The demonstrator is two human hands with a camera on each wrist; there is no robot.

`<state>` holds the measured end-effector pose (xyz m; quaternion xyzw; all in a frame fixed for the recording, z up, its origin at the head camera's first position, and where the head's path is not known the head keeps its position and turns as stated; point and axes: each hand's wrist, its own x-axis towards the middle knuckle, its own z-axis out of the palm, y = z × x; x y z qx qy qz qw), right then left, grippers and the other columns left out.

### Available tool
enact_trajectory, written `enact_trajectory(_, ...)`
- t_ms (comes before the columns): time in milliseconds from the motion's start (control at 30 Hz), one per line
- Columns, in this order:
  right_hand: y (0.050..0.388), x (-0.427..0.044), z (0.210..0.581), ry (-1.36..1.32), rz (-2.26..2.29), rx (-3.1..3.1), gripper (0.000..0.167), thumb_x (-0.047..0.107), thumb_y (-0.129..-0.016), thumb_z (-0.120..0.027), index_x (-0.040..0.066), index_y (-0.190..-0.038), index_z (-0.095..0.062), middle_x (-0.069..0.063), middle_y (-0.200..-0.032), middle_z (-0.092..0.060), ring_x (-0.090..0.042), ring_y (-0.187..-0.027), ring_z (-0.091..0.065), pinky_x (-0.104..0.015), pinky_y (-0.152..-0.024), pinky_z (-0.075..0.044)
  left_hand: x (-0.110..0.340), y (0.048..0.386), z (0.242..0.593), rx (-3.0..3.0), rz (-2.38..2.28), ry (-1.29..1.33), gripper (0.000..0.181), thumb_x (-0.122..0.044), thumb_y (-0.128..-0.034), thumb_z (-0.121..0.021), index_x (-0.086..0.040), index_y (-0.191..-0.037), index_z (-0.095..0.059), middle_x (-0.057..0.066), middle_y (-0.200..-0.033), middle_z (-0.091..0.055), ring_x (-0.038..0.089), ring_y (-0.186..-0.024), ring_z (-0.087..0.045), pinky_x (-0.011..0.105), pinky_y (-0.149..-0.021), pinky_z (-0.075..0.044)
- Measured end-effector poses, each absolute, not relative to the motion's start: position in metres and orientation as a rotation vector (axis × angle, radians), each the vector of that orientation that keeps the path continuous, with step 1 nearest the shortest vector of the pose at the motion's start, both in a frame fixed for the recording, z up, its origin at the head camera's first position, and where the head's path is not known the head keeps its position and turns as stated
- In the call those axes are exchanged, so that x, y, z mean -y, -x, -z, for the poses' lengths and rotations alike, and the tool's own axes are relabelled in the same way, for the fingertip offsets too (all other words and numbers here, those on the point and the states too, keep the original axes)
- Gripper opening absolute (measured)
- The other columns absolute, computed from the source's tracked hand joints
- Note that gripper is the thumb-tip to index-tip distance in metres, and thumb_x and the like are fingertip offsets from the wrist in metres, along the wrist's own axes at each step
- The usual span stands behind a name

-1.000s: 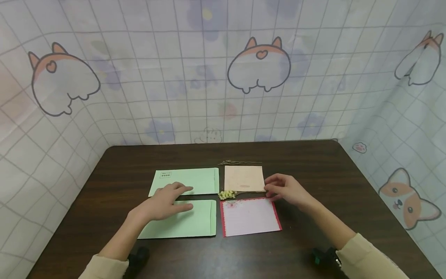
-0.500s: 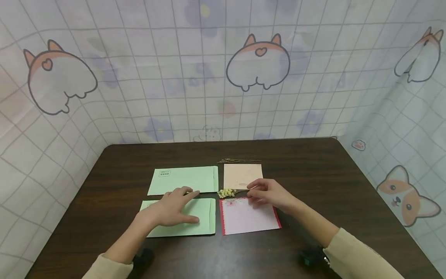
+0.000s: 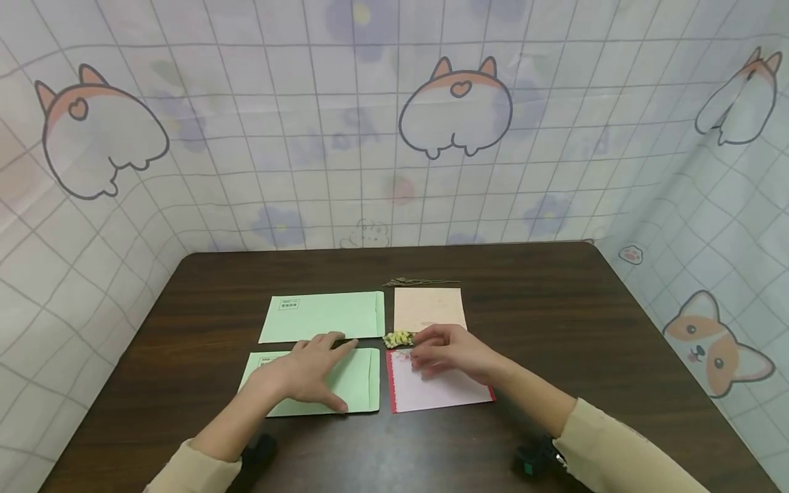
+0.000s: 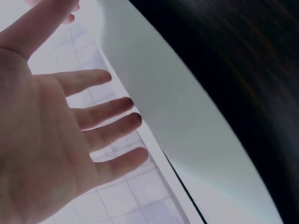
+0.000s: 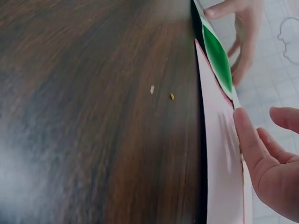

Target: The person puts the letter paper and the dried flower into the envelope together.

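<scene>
My left hand (image 3: 302,373) hovers over or lightly touches the nearer pale green envelope (image 3: 364,383), its fingers spread and thumb by the near edge. In the left wrist view the palm of that hand (image 4: 46,135) holds nothing. My right hand (image 3: 456,355) is above the red-edged pink letter sheet (image 3: 440,397), fingers loosely bent beside a yellow dried flower (image 3: 396,339). Its stem is hidden behind the hand. In the right wrist view, the right fingertips (image 5: 241,116) lie near the letter sheet (image 5: 222,154); contact is unclear.
A second green envelope (image 3: 327,316) lies behind the first. Right of it is a beige card (image 3: 427,306), with a thin dried sprig (image 3: 419,281) behind. All lie on a dark wooden table (image 3: 542,308). Two tiny bits, one a yellow fleck (image 5: 172,96), lie on the wood.
My right hand has moved left from the beige card's right edge to above the letter sheet, near the flower. My left hand has shifted slightly right and nearer, its fingers spreading wider.
</scene>
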<state>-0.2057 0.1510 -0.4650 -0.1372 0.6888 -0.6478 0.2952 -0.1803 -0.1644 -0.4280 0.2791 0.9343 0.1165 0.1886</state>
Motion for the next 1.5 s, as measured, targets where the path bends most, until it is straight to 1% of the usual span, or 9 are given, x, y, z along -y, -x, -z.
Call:
enact_trajectory(167,0.205,-0.140,0.464,0.384,1.707,-1.789,0.040,0.005,-0.100,-0.066,-0.013,-0.134,-0.053,-0.027,-0.119,-0.069,-0.035,-0.104,-0.071,-0.046,-0.087,-0.058,0.161,0.178,0.427,-2.616,-0.269,-0.783,0.109,-0.052,-0.0730,-0.091,-0.010,-0.159,-0.039,0.019,-0.157,-0.035,0.039,-0.142,-0.035,0.064,-0.109,-0.030)
enact_trajectory(333,0.204,-0.129,0.464,0.408,1.694,-1.781,0.038,0.007,-0.100,-0.066,-0.012,-0.132,-0.056,-0.026,-0.117,-0.070,-0.036,-0.103,-0.071,-0.046,-0.086,-0.058,0.158,0.177,0.427,-2.626,-0.230,-0.779,0.112,-0.051,-0.0701,-0.093,-0.011,-0.159,-0.039,0.018,-0.156,-0.035,0.037,-0.142,-0.036,0.061,-0.109,-0.032)
enact_trajectory(533,0.202,-0.120,0.467,0.398,1.703,-1.719,0.038,0.004,-0.101,-0.064,-0.013,-0.134,-0.055,-0.027,-0.123,-0.067,-0.037,-0.109,-0.070,-0.046,-0.088,-0.058,0.155,0.173,0.428,-2.599,-0.233,-0.772,0.116,-0.052,-0.0685,-0.094,-0.014,-0.161,-0.035,0.017,-0.159,-0.032,0.036,-0.145,-0.032,0.058,-0.112,-0.029)
enact_trajectory(600,0.201,-0.118,0.469,0.395,1.703,-1.705,0.038,0.003,-0.101,-0.063,-0.013,-0.135,-0.054,-0.027,-0.123,-0.067,-0.037,-0.110,-0.069,-0.045,-0.089,-0.057,0.154,0.172,0.429,-2.597,-0.222,-0.770,0.117,-0.052,-0.0688,-0.094,-0.016,-0.162,-0.033,0.015,-0.160,-0.031,0.034,-0.146,-0.031,0.058,-0.113,-0.029)
enact_trajectory(700,0.200,-0.116,0.470,0.403,1.703,-1.695,0.037,0.002,-0.101,-0.063,-0.013,-0.134,-0.054,-0.026,-0.123,-0.067,-0.036,-0.110,-0.069,-0.045,-0.089,-0.057,0.153,0.172,0.431,-2.604,-0.220,-0.788,0.117,-0.051,-0.0696,-0.094,-0.016,-0.163,-0.032,0.014,-0.159,-0.032,0.034,-0.145,-0.031,0.057,-0.113,-0.030)
enact_trajectory(933,0.198,-0.110,0.471,0.430,1.693,-1.699,0.037,0.002,-0.101,-0.063,-0.014,-0.133,-0.055,-0.025,-0.119,-0.069,-0.033,-0.107,-0.070,-0.043,-0.090,-0.057,0.154,0.173,0.435,-2.633,-0.248,-0.839,0.113,-0.045,-0.0710,-0.094,-0.012,-0.161,-0.035,0.014,-0.153,-0.037,0.033,-0.141,-0.036,0.056,-0.109,-0.033)
enact_trajectory(1167,0.198,-0.102,0.471,0.416,1.699,-1.718,0.036,0.000,-0.101,-0.062,-0.015,-0.132,-0.055,-0.023,-0.117,-0.070,-0.031,-0.104,-0.072,-0.040,-0.089,-0.058,0.154,0.174,0.436,-2.653,-0.281,-0.882,0.113,-0.045,-0.0712,-0.094,-0.008,-0.160,-0.036,0.015,-0.151,-0.038,0.033,-0.139,-0.037,0.057,-0.107,-0.034)
enact_trajectory(1367,0.197,-0.094,0.471,0.418,1.696,-1.737,0.036,0.000,-0.101,-0.062,-0.015,-0.132,-0.055,-0.022,-0.116,-0.071,-0.032,-0.104,-0.072,-0.040,-0.088,-0.058,0.155,0.175,0.437,-2.669,-0.285,-0.922,0.111,-0.047,-0.0733,-0.092,-0.006,-0.159,-0.036,0.015,-0.151,-0.038,0.034,-0.139,-0.038,0.059,-0.106,-0.034)
enact_trajectory(1500,0.196,-0.089,0.473,0.409,1.698,-1.734,0.036,-0.002,-0.100,-0.062,-0.016,-0.132,-0.053,-0.021,-0.113,-0.071,-0.030,-0.099,-0.073,-0.041,-0.087,-0.058,0.155,0.174,0.436,-2.670,-0.296,-0.946,0.109,-0.046,-0.0752,-0.091,-0.005,-0.159,-0.036,0.015,-0.151,-0.038,0.035,-0.138,-0.038,0.060,-0.106,-0.035)
